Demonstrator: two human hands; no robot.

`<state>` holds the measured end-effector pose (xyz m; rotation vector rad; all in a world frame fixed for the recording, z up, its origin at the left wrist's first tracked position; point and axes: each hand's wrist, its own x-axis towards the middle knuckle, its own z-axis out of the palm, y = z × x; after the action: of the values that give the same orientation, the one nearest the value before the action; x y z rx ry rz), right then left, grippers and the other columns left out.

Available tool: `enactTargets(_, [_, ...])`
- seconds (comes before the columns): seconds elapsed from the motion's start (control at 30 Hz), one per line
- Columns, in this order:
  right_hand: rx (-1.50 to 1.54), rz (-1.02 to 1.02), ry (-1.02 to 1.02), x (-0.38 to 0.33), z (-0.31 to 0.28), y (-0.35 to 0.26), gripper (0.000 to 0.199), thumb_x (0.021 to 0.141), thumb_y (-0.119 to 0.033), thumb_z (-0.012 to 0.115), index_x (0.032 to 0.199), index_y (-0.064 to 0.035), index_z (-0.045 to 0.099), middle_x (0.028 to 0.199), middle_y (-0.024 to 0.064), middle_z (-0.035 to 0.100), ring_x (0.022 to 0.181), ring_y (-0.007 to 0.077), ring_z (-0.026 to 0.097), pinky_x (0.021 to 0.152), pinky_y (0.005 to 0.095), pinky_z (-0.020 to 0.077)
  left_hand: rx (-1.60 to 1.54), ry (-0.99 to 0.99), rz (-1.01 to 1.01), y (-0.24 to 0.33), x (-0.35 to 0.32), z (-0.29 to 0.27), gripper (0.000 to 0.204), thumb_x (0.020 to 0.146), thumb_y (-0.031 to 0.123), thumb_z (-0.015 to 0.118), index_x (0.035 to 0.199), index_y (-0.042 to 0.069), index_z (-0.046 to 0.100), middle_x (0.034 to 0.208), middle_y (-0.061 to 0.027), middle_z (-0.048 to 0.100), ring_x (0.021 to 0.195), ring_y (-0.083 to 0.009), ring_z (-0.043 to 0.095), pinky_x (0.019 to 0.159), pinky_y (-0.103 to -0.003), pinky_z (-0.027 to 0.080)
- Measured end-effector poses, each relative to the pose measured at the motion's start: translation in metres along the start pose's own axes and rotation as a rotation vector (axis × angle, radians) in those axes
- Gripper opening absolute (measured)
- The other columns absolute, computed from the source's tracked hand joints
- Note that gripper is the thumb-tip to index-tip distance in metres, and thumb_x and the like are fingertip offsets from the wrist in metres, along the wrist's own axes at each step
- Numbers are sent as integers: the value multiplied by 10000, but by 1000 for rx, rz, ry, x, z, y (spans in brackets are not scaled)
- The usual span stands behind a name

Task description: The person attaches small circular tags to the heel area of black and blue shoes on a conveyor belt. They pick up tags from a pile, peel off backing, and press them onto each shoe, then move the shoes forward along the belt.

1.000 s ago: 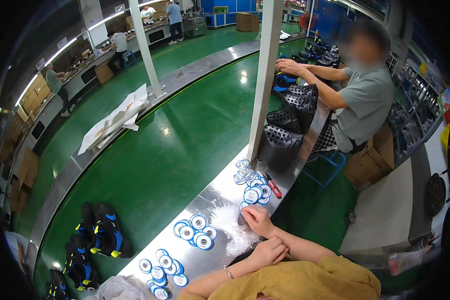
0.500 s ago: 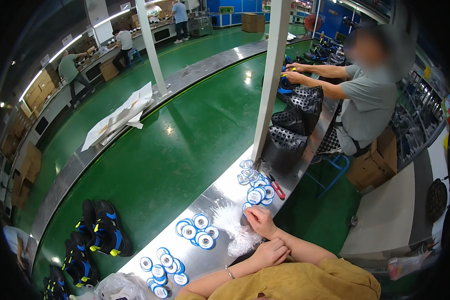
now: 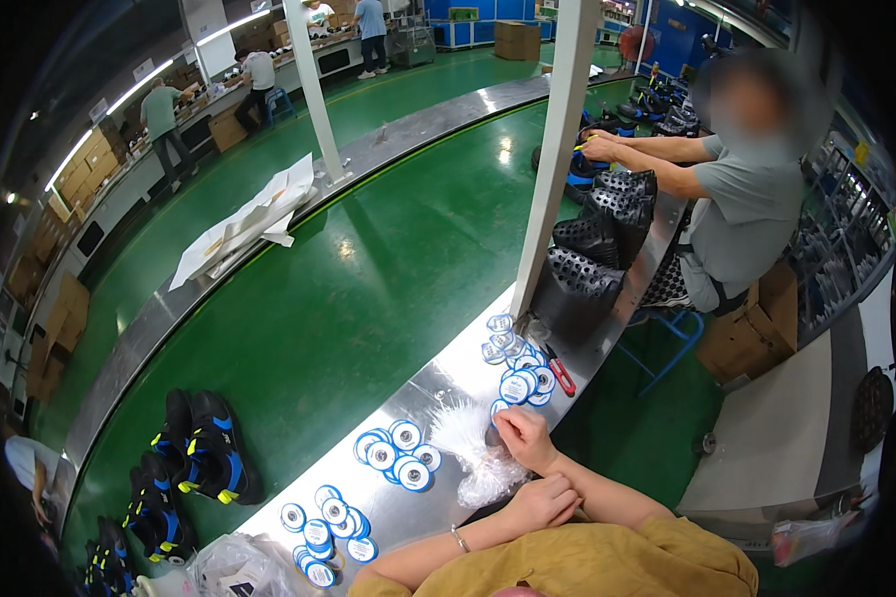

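My right hand (image 3: 526,439) is closed, its fingers curled beside a round blue-and-white tag (image 3: 499,409); whatever it may hold is hidden. My left hand (image 3: 548,500) lies folded against my right forearm, with a bracelet on its wrist and nothing visible in its fingers. Just left of my hands is a bunch of thin clear plastic strands (image 3: 463,438) above a crumpled clear bag (image 3: 491,483). More round tags lie in groups: one group (image 3: 408,470) left of the strands, another (image 3: 334,527) nearer the lower left, and a third (image 3: 520,383) beyond my right hand.
Red-handled snips (image 3: 561,376) lie beside the far tags. Black perforated boots (image 3: 587,269) stand beyond a white post (image 3: 553,169). A co-worker (image 3: 747,189) handles shoes at the right. Black-and-blue shoes (image 3: 214,448) sit on the green belt (image 3: 368,298); a plastic bag (image 3: 239,567) lies lower left.
The whole view shifts slightly to the right. My hands keep their places and poses. The co-worker's hands have moved a little at the shoe.
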<state>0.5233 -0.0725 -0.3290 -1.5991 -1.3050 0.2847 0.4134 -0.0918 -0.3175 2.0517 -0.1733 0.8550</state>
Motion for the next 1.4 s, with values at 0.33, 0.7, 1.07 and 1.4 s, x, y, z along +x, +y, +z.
enactTargets(0.33, [-9, 5, -4, 1, 0, -1, 37, 863, -23, 628, 873, 11, 618, 730, 136, 598, 602, 290, 585, 534, 351, 442, -20, 11, 5, -2, 0, 0, 123, 805, 82, 690, 781, 51, 573, 755, -79, 509, 681, -235, 559, 555, -324, 475])
enactTargets(0.7, [-15, 3, -8, 2, 1, 2, 31, 865, -20, 631, 871, 9, 621, 710, 131, 584, 581, 287, 566, 519, 352, 428, -18, 10, 0, -5, -2, 2, 129, 828, 107, 665, 797, 40, 559, 767, -90, 498, 700, -242, 555, 582, -338, 478])
enactTargets(1.07, [-21, -39, 19, 2, 3, 6, 18, 867, -8, 626, 858, 2, 614, 678, 116, 552, 547, 268, 534, 506, 350, 403, -7, 26, 40, -9, -2, 4, 154, 817, 82, 685, 746, 45, 554, 741, -79, 512, 690, -232, 560, 553, -328, 483])
enactTargets(1.4, [-42, -56, 22, 3, 2, 7, 17, 864, 1, 622, 860, 15, 612, 687, 122, 552, 546, 263, 534, 500, 340, 395, 10, 17, 62, -12, -2, 3, 164, 812, 89, 678, 731, 52, 541, 744, -71, 497, 698, -229, 553, 554, -322, 486])
